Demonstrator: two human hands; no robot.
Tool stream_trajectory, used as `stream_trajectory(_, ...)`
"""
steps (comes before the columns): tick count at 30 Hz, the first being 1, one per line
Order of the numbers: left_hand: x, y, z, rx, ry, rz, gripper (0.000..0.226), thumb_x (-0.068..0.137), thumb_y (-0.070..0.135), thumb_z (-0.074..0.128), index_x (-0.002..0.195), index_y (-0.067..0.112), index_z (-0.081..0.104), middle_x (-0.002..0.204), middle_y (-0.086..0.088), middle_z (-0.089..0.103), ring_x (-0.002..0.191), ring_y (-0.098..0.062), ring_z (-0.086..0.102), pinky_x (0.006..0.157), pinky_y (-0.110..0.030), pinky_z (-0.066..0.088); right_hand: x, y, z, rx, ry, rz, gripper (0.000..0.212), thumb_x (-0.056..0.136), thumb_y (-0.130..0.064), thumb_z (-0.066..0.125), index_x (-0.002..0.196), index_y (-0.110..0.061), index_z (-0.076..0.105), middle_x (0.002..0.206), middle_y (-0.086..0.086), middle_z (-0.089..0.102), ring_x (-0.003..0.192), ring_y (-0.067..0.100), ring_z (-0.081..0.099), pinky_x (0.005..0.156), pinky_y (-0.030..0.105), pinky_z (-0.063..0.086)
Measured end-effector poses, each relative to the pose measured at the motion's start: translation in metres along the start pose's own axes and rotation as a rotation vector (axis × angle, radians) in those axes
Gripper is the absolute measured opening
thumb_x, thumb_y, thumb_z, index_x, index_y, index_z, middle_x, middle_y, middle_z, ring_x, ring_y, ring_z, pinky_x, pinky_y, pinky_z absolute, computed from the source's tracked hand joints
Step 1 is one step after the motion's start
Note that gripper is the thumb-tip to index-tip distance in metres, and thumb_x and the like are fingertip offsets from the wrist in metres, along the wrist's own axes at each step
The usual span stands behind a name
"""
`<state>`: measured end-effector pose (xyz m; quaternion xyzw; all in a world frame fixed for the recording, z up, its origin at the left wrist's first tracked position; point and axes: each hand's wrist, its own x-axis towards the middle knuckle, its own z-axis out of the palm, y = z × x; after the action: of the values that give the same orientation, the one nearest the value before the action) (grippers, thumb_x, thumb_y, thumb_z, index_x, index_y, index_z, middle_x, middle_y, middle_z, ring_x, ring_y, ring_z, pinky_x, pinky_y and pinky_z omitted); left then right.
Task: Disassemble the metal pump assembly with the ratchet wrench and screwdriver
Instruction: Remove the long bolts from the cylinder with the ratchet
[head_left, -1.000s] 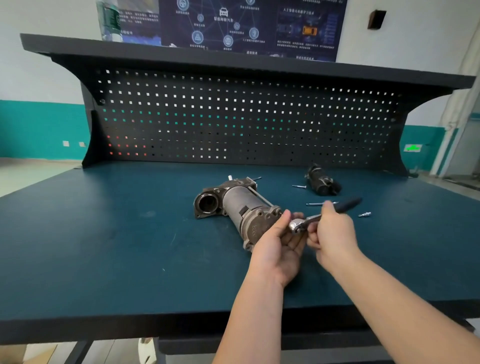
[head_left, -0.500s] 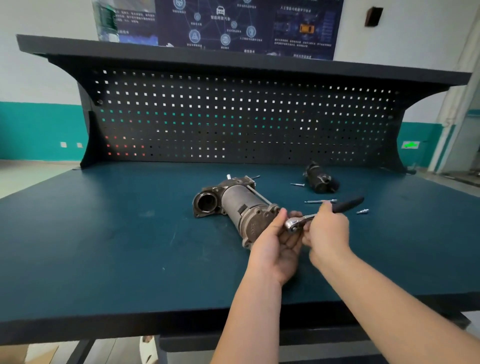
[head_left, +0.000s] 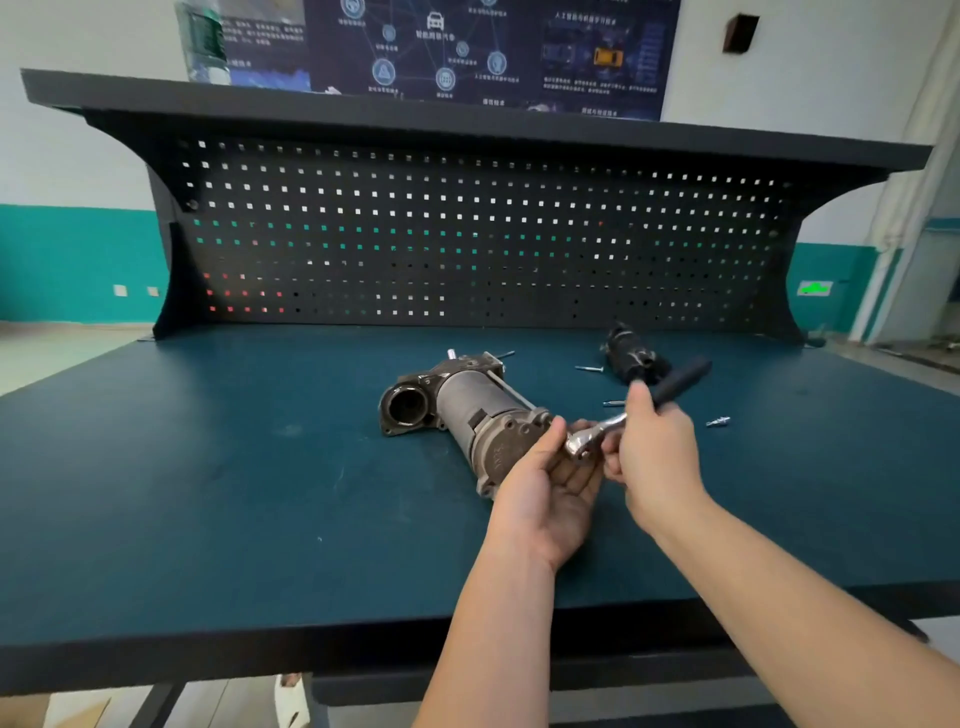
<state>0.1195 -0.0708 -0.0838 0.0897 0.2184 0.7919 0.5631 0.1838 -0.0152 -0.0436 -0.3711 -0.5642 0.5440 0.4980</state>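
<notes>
The flat desk (head_left: 208, 493) top is dark teal with a black edge. The cylindrical metal pump assembly (head_left: 467, 415) is dull grey-brown. The ratchet wrench (head_left: 639, 410) has a shiny silver head and black handle. The black pegboard (head_left: 467, 234) bears rows of small square holes.

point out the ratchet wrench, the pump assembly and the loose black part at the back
ratchet wrench (head_left: 582, 444), head view, on its chrome head
pump assembly (head_left: 470, 402), head view, on the grey cylindrical body
loose black part (head_left: 631, 356), head view, on its dark middle
</notes>
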Motion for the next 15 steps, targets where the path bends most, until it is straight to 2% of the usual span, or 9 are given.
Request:
stream_trajectory(2,-0.001,0.000,0.001,0.002,-0.028,0.005,0.020,0.081,0.019,0.065,0.079,0.001,0.074,0.087,-0.014,0.073,0.077,-0.021,0.072,0.071,-0.031,0.058,0.000,-0.010,-0.001,-0.388,-0.073,-0.460,0.027,0.098,-0.039,0.043,0.082,-0.018,0.046,0.060,0.000,0.054,0.056,0.018,0.052,0.056,0.031,0.039)
stream_trajectory(3,-0.002,0.000,0.001,0.007,-0.043,0.008,0.018,0.076,0.020,0.067,0.075,0.004,0.076,0.083,-0.012,0.074,0.073,-0.019,0.072,0.066,-0.029,0.058,-0.002,-0.016,0.000,-0.557,-0.145,-0.636,0.025,0.097,-0.041,0.043,0.082,-0.021,0.043,0.060,-0.004,0.053,0.058,0.017,0.051,0.056,0.031,0.037)
stream_trajectory(5,-0.004,0.000,0.002,0.017,-0.050,0.010,0.015,0.070,0.019,0.068,0.074,0.006,0.075,0.074,-0.009,0.073,0.065,-0.016,0.071,0.058,-0.025,0.057,-0.006,-0.018,0.003,-0.715,-0.209,-0.790,0.022,0.097,-0.043,0.041,0.086,-0.024,0.038,0.061,-0.006,0.050,0.059,0.021,0.047,0.056,0.033,0.035)
stream_trajectory(7,-0.003,0.000,0.001,0.013,-0.037,0.000,0.015,0.075,0.016,0.066,0.082,0.004,0.070,0.074,-0.010,0.073,0.063,-0.017,0.070,0.059,-0.026,0.057,-0.007,-0.005,0.006,-0.607,-0.076,-0.653,0.023,0.098,-0.042,0.040,0.088,-0.021,0.040,0.065,-0.004,0.052,0.065,0.025,0.051,0.060,0.033,0.036)
stream_trajectory(9,-0.001,0.001,0.000,0.003,-0.017,-0.009,0.015,0.082,0.015,0.065,0.087,0.001,0.069,0.085,-0.014,0.073,0.073,-0.021,0.071,0.070,-0.030,0.057,-0.004,0.002,0.007,-0.220,0.077,-0.215,0.032,0.100,-0.039,0.038,0.090,-0.010,0.047,0.069,0.002,0.054,0.069,0.027,0.053,0.061,0.035,0.041)
stream_trajectory(11,0.000,0.000,0.000,0.009,-0.004,-0.016,0.015,0.084,0.015,0.065,0.083,0.001,0.070,0.089,-0.014,0.072,0.079,-0.023,0.070,0.074,-0.031,0.056,-0.001,0.001,0.007,0.070,0.107,0.147,0.038,0.101,-0.037,0.036,0.086,-0.005,0.048,0.069,0.007,0.052,0.059,0.025,0.050,0.050,0.034,0.044)
stream_trajectory(12,-0.001,0.000,0.000,0.008,-0.008,-0.015,0.016,0.084,0.016,0.064,0.082,0.001,0.070,0.088,-0.014,0.072,0.078,-0.023,0.070,0.073,-0.031,0.056,-0.002,-0.001,0.007,0.005,0.095,0.132,0.037,0.101,-0.037,0.036,0.085,-0.006,0.048,0.069,0.008,0.053,0.060,0.027,0.052,0.050,0.035,0.042)
stream_trajectory(13,-0.001,0.000,0.000,0.003,-0.020,-0.010,0.016,0.085,0.016,0.064,0.082,0.001,0.070,0.086,-0.014,0.073,0.075,-0.022,0.071,0.071,-0.031,0.057,-0.001,-0.003,0.007,-0.155,0.077,-0.032,0.034,0.100,-0.038,0.037,0.087,-0.008,0.048,0.071,0.006,0.055,0.066,0.029,0.054,0.056,0.035,0.040)
stream_trajectory(15,-0.002,0.000,0.001,0.011,-0.045,0.006,0.016,0.081,0.019,0.064,0.083,0.004,0.070,0.081,-0.011,0.073,0.072,-0.019,0.070,0.068,-0.028,0.058,-0.007,-0.012,0.006,-0.550,-0.050,-0.571,0.030,0.097,-0.042,0.038,0.090,-0.014,0.045,0.070,0.004,0.059,0.071,0.033,0.056,0.058,0.034,0.034)
